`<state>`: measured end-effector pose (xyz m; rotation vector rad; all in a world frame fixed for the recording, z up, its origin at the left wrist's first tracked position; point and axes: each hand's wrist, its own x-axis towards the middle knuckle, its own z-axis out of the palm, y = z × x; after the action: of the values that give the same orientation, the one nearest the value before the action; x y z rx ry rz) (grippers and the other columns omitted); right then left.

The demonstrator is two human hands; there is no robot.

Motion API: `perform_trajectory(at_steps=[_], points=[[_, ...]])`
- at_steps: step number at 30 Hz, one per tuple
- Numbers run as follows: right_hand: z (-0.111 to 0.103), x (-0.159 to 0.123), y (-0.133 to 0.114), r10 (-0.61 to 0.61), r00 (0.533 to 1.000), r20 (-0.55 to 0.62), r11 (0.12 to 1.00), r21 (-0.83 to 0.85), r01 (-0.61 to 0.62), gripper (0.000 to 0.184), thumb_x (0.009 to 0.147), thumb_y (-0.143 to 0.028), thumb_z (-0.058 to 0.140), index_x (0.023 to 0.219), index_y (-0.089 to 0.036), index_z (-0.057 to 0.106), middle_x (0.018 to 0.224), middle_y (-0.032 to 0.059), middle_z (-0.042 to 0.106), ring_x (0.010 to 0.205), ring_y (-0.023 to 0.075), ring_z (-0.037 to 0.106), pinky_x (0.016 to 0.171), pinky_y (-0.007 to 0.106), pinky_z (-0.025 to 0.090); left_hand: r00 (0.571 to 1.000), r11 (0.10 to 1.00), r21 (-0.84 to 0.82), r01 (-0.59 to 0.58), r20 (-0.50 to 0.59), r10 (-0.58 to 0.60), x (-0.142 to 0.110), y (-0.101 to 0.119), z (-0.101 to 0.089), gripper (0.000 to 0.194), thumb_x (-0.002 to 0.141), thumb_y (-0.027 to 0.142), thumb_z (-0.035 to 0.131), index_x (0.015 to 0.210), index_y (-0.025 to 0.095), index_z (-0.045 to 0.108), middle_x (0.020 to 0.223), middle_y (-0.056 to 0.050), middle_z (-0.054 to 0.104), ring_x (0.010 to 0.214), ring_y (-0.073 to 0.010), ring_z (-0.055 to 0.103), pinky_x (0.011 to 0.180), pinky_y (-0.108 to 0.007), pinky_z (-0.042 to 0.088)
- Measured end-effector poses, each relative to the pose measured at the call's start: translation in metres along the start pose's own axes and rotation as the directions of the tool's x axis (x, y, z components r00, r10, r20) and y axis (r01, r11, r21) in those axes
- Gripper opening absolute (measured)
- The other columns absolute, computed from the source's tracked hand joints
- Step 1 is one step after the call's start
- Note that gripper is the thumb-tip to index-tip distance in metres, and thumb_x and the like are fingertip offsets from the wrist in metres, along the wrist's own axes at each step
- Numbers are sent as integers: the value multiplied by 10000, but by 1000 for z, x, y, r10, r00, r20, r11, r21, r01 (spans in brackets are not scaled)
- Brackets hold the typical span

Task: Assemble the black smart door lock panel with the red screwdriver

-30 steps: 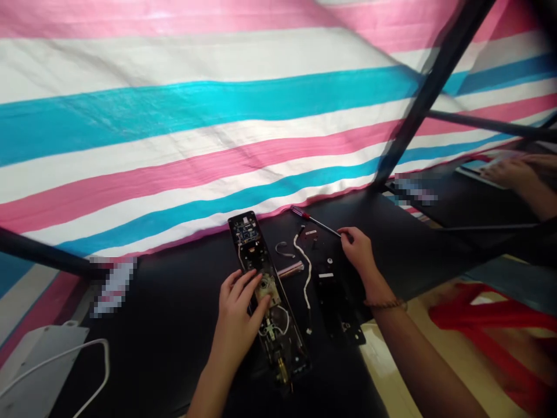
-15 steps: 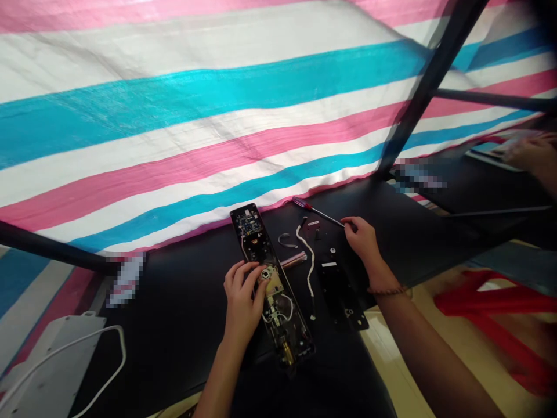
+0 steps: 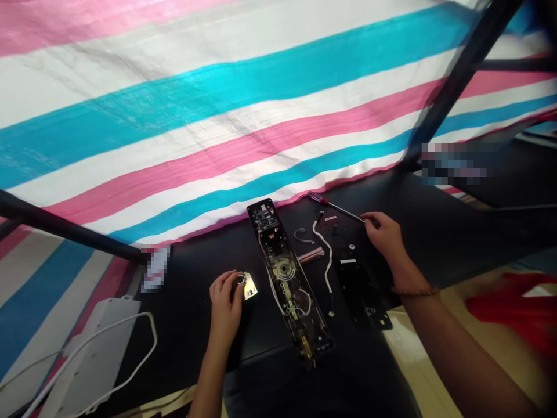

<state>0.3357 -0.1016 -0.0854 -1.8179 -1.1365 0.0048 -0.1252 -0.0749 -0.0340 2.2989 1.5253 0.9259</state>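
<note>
My left hand (image 3: 226, 297) grips a small shiny brass-coloured metal plate (image 3: 249, 287) with a round hole, to the left of the opened device. That device, a long black housing (image 3: 289, 278) like a door lock body, lies with a circuit board (image 3: 265, 217) at its far end. White wires and a brass-coloured cylinder (image 3: 307, 347) sit nearer me. My right hand (image 3: 383, 232) pinches the shaft tip of a screwdriver (image 3: 319, 198), whose red-and-clear handle points away from me.
Right of the housing lie a white cable (image 3: 326, 255), a copper-coloured cylinder (image 3: 311, 255), a curved grey strip (image 3: 303, 236) and a black cover plate (image 3: 354, 290). A grey-white box (image 3: 98, 354) with a white cord stands left. Striped sheeting (image 3: 217, 116) hangs behind the black table.
My left hand has lifted the metal plate out of the housing and moved it left, exposing the mechanism beneath. My right hand still holds the screwdriver tip. The view has shifted slightly.
</note>
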Motion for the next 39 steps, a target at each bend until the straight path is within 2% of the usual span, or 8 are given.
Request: perform_trajectory(at_steps=[7, 12, 16, 20, 24, 32, 35, 39], points=[[0, -2, 1, 32, 999, 16, 999, -15, -32, 224, 822, -290, 555, 915, -210, 742, 909, 71, 745, 765, 216, 669, 784, 369, 523, 993, 975, 208, 77, 67, -93, -13, -4, 17, 296, 968, 301, 498, 1183, 256, 696, 1300, -132, 608, 1307, -347, 448, 1027, -557, 407], [0, -2, 4, 37, 999, 26, 999, -17, -36, 231, 826, -313, 561, 924, -214, 745, 914, 69, 747, 782, 222, 676, 799, 375, 521, 992, 984, 137, 115, 36, -121, -11, 0, 15, 321, 979, 302, 480, 1228, 256, 677, 1306, -123, 613, 1296, -330, 478, 1051, -562, 404], [-1, 0, 6, 54, 997, 56, 998, -36, -52, 242, 820, -328, 561, 927, -222, 750, 916, 60, 745, 774, 219, 669, 801, 369, 515, 992, 996, -5, 91, -90, -91, -6, 36, 13, 233, 966, 289, 517, 1096, 219, 698, 1238, -116, 625, 1261, -296, 511, 1078, -524, 419], [-2, 0, 5, 63, 995, 73, 996, -63, -59, 267, 814, -344, 552, 933, -217, 755, 922, 68, 745, 783, 229, 665, 796, 372, 511, 997, 988, -133, -82, -2, 83, 9, 85, 17, 249, 925, 271, 617, 1165, 245, 681, 1312, -95, 593, 1299, -272, 466, 1103, -488, 423], [-4, 0, 3, 90, 992, 84, 993, -78, -83, 297, 801, -365, 546, 932, -199, 754, 920, 85, 747, 791, 243, 665, 790, 381, 508, 990, 977, -166, -134, 24, 140, 22, 101, 28, 149, 858, 239, 712, 1005, 239, 734, 1257, -89, 634, 1287, -304, 449, 1074, -524, 442], [-4, 1, 6, 59, 993, 98, 995, -86, -51, 315, 786, -382, 539, 921, -194, 753, 959, 96, 739, 821, 249, 661, 826, 388, 502, 987, 942, -303, -145, -110, 116, 16, 93, 26, 121, 893, 213, 675, 999, 230, 729, 1063, -69, 740, 1236, -278, 557, 1054, -497, 457], [-5, 0, 5, 129, 986, 105, 990, -69, -122, 336, 780, -393, 556, 966, -198, 757, 927, 90, 741, 801, 247, 666, 796, 375, 508, 988, 929, -368, -38, -152, -20, 14, 67, 16, 144, 905, 251, 659, 1028, 225, 729, 1088, -73, 736, 1130, -241, 645, 1015, -428, 502], [-6, 0, 2, 191, 976, 106, 981, -46, -187, 356, 759, -404, 586, 982, -190, 762, 881, 88, 741, 760, 243, 662, 752, 361, 509, 979, 957, -277, 89, -153, -135, 8, 16, 2, 171, 905, 276, 648, 1039, 217, 735, 1101, -75, 728, 1071, -228, 664, 999, -413, 512]])
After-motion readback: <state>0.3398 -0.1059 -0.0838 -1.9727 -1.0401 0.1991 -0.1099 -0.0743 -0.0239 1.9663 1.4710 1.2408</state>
